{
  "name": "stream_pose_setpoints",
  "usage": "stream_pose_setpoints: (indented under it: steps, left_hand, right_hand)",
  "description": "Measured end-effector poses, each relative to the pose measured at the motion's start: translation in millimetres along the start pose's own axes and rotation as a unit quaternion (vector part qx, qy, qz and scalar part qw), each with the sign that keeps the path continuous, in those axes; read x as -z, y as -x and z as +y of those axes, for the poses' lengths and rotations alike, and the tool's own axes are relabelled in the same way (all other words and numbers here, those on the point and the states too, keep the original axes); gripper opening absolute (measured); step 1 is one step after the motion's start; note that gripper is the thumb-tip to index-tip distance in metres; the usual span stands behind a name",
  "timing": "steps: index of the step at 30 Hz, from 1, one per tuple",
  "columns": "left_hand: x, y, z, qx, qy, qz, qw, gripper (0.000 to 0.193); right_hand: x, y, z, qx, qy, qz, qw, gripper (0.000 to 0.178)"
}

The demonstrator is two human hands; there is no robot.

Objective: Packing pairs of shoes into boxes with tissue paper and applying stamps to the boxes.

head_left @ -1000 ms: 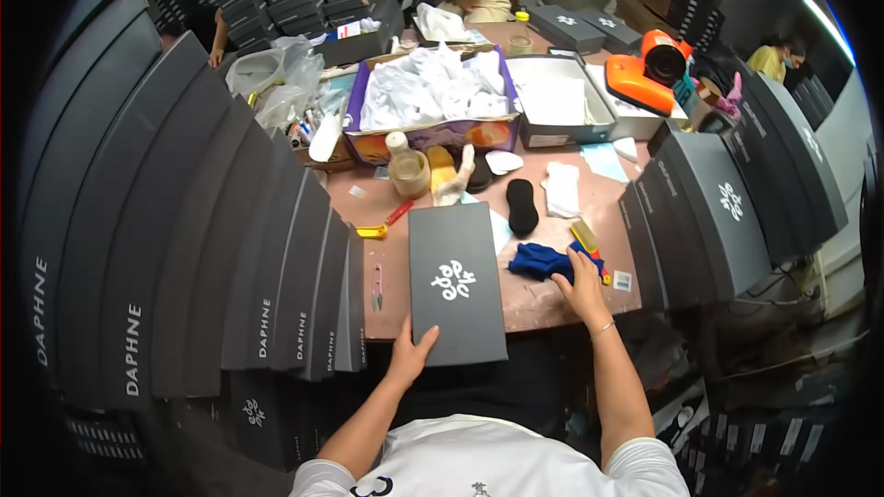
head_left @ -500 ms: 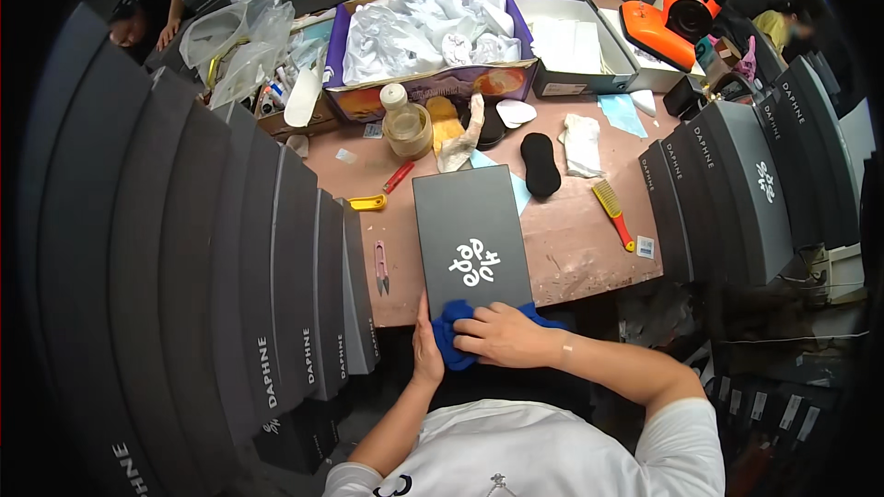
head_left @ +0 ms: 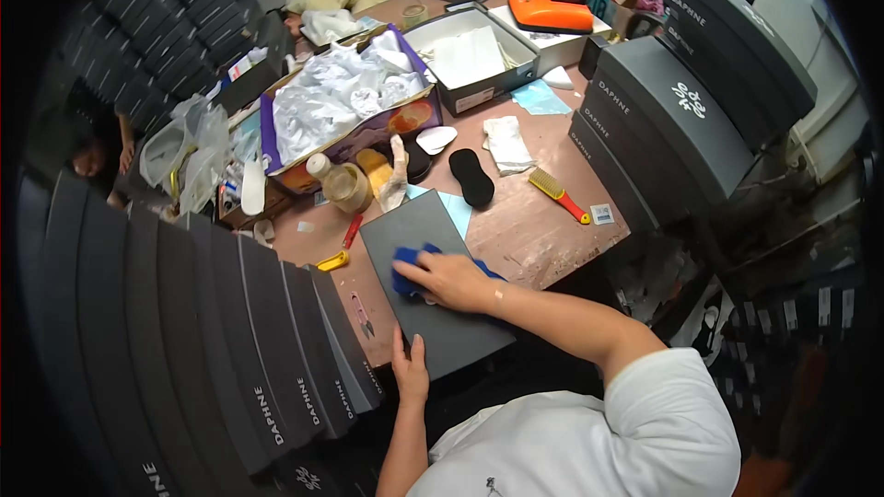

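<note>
Blue cloth [head_left: 403, 278] on the move: it has travelled from the near end of the grey box [head_left: 465, 331] up to the middle of the lid, right hand [head_left: 451, 282] riding along with it! Those right fingers are bunched over the cloth, holding it, pressing it down on the lid. Left hand [head_left: 411, 375] is posted by the near left corner, fingers spread a little against the side edge; whether they truly grip it, I cannot tell.

So this looks like the wiping step, the lid being rubbed while the other hand steadies it. Next move, I'd judge, calls for a flat, even stroke over the rest of the lid with the left fingers bracing.

And the box? Right under the right fingers, only the cloth between, and touching the left ones, its near end poking past the edge of the counter [head_left: 575, 247]. Off to the right of the right fingers lies a brush [head_left: 557, 195]; just beyond them, a black pad [head_left: 471, 178].
</note>
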State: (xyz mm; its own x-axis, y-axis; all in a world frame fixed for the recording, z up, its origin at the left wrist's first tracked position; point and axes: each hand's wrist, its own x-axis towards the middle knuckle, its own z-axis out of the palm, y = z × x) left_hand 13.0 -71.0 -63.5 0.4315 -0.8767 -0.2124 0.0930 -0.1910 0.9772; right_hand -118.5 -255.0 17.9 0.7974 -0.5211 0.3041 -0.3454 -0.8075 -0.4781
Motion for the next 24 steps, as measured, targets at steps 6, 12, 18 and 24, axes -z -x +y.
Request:
stream_pose_setpoints:
  steps: [6,12,18,24]
  left_hand:
    - [8,-23,20,-0.056,-0.132,0.070,0.987,0.054]
    - [-20,-50,52,-0.056,-0.169,0.019,0.984,0.063]
    - [-23,-48,41,0.010,-0.124,0.026,0.992,0.050]
    - [-29,-17,41,0.078,0.161,0.013,0.984,0.051]
  right_hand:
    - [62,91,70,-0.205,0.045,0.095,0.973,0.049]
    - [29,36,117,-0.190,-0.053,-0.043,0.979,0.031]
    - [40,16,172,-0.194,-0.015,0.098,0.976,0.031]
    - [38,121,51,-0.384,-0.388,-0.190,0.816,0.042]
